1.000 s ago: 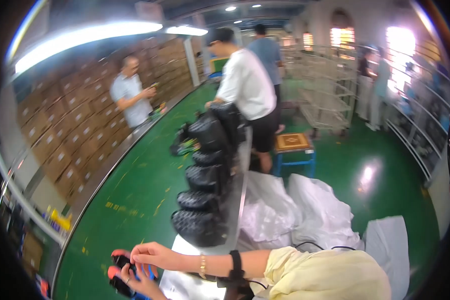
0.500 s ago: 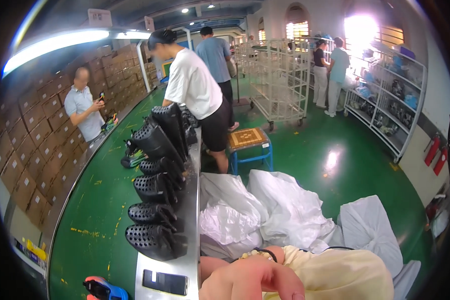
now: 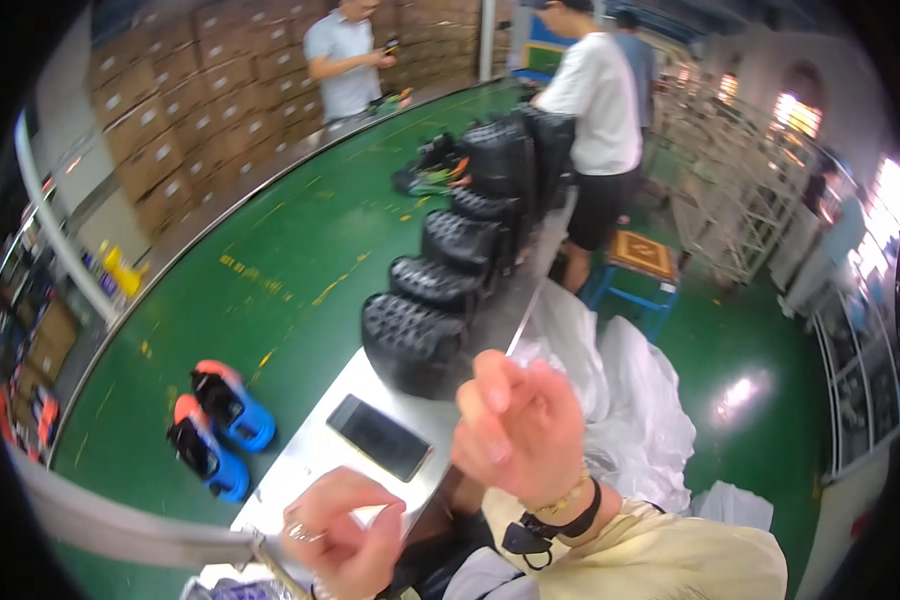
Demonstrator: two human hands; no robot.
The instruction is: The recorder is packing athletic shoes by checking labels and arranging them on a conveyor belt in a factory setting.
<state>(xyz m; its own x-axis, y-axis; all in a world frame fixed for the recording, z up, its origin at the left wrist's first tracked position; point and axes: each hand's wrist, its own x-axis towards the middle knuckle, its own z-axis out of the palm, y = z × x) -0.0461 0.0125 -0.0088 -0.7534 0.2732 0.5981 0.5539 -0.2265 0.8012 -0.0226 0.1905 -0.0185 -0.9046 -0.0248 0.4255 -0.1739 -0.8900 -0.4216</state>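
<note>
My left hand (image 3: 345, 530), with a ring on it, is at the lower middle, its fingers curled and thumb and forefinger tips nearly meeting. Whatever is in that pinch, if anything, cannot be made out. To its right and higher, my right hand (image 3: 518, 425) is raised with half-curled fingers apart and nothing visible in them. A bracelet and black band circle that wrist. Between and beyond the hands, a dark-screened phone (image 3: 380, 436) lies on the metal ledge (image 3: 335, 385). Black clog-like shoes with holes (image 3: 415, 340) stand in a row past the phone.
Blue-and-orange shoes (image 3: 232, 405) sit on the green conveyor belt (image 3: 300, 270). White sacks (image 3: 635, 400) lie on the floor to the right, near a blue-legged stool (image 3: 642, 255). Co-workers stand beyond, one in a white shirt (image 3: 605, 105). Stacked cartons (image 3: 210, 90) line the far left.
My view has swung left, so the shoe row and phone appear farther right. My left hand has come into sight; my right hand has risen and its fingers now show.
</note>
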